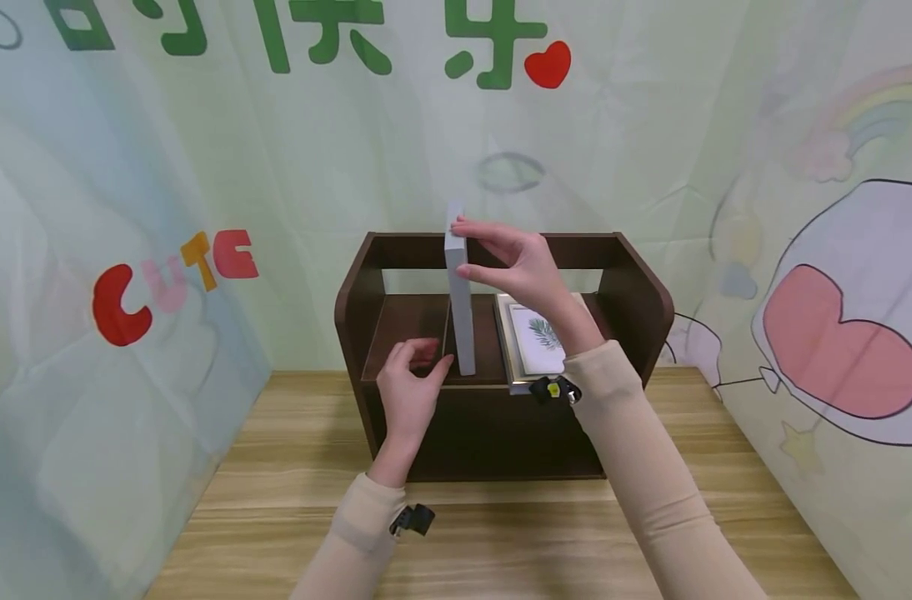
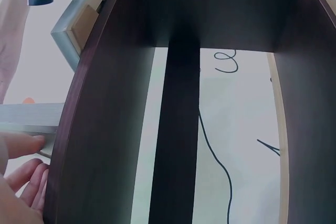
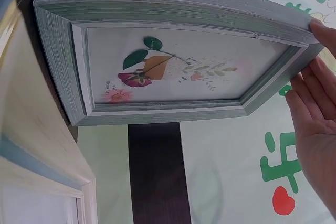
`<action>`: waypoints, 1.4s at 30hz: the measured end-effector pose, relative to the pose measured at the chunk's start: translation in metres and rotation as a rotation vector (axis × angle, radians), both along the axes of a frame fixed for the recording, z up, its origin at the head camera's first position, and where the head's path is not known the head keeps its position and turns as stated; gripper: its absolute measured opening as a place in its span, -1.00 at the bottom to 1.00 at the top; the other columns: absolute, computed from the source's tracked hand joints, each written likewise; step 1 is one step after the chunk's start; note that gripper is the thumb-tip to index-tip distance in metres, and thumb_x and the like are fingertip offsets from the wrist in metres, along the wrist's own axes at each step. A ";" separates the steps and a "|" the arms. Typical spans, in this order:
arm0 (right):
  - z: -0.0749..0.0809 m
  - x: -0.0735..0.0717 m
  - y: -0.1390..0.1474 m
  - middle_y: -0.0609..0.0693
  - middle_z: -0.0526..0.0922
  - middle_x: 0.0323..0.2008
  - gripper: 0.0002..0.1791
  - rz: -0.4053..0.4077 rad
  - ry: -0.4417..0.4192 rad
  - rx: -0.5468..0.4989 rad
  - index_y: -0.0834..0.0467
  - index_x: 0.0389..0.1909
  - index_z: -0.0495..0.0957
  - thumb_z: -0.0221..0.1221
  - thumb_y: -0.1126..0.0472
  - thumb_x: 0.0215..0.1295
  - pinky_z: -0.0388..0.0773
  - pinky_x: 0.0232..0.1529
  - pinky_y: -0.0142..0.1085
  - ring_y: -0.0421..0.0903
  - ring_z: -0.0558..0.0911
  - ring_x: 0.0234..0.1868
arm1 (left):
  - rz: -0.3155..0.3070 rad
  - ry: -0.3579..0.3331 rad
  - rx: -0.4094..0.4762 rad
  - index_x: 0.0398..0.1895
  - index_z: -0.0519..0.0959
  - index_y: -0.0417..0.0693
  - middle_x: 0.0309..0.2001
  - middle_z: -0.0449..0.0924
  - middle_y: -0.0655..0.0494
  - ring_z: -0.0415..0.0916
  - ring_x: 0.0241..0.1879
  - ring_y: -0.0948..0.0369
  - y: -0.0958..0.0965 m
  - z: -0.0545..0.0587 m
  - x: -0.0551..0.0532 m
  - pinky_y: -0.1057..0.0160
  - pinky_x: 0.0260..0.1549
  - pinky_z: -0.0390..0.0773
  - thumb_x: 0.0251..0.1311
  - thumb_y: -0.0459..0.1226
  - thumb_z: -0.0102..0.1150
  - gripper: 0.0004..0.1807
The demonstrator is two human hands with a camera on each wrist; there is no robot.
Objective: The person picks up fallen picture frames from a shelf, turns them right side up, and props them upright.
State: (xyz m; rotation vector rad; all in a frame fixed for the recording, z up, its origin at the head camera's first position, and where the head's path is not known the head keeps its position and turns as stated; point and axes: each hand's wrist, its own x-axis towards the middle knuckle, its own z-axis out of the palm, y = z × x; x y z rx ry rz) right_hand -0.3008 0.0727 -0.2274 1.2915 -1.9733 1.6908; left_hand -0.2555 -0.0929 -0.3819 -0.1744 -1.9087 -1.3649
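Observation:
A grey picture frame (image 1: 462, 308) stands upright, edge-on, on the upper level of a dark brown shelf (image 1: 501, 433). Its pressed-flower picture, with a rose and green leaves, shows in the right wrist view. My right hand (image 1: 527, 271) grips the frame's upper front corner between thumb and fingers. Lower down, my left hand (image 1: 409, 392) is at the shelf's front edge, left of the frame, fingers bent around nothing. In the left wrist view its fingertips are close beside the grey frame (image 2: 29, 114); whether they touch cannot be told.
Right of the upright frame, frames with a leaf print (image 1: 538, 333) lie flat in a stack, jutting slightly past the shelf's front edge. The shelf has raised sides and a back rail. It stands on a wood-grain table (image 1: 291, 500) before a printed cloth backdrop (image 1: 313, 167).

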 end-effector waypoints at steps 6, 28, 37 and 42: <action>0.000 -0.001 -0.003 0.25 0.50 0.18 -0.51 0.003 -0.017 -0.005 0.42 0.10 0.48 0.28 0.47 0.08 0.27 0.35 -0.27 -0.08 0.42 0.30 | 0.004 -0.035 -0.013 -0.33 0.67 -0.08 -0.33 0.61 0.07 0.60 -0.37 0.17 -0.001 0.000 -0.001 0.19 -0.29 0.62 -0.01 -0.27 0.41 -0.84; -0.004 -0.004 -0.021 0.29 0.50 0.16 -0.53 0.042 0.043 -0.006 0.43 0.09 0.47 0.26 0.48 0.11 0.26 0.36 -0.29 0.00 0.39 0.32 | 0.161 0.091 0.039 -0.38 0.66 -0.21 -0.40 0.61 -0.01 0.58 -0.41 0.14 -0.015 -0.001 -0.003 0.39 -0.37 0.54 0.06 -0.36 0.31 -0.92; -0.004 -0.005 -0.032 0.31 0.51 0.15 -0.53 0.056 0.090 0.009 0.44 0.08 0.47 0.26 0.49 0.09 0.26 0.35 -0.30 0.05 0.39 0.32 | 0.268 0.157 0.098 -0.38 0.66 -0.17 -0.35 0.60 -0.02 0.60 -0.37 0.15 -0.016 -0.008 -0.006 0.39 -0.32 0.57 0.06 -0.42 0.29 -0.94; -0.003 -0.004 -0.037 0.33 0.51 0.14 -0.54 0.057 0.126 0.026 0.45 0.06 0.48 0.26 0.49 0.09 0.28 0.34 -0.29 0.09 0.39 0.31 | 0.313 0.174 0.127 -0.34 0.67 -0.16 -0.34 0.60 -0.01 0.62 -0.34 0.15 -0.015 -0.010 -0.006 0.42 -0.29 0.56 0.10 -0.41 0.27 -0.93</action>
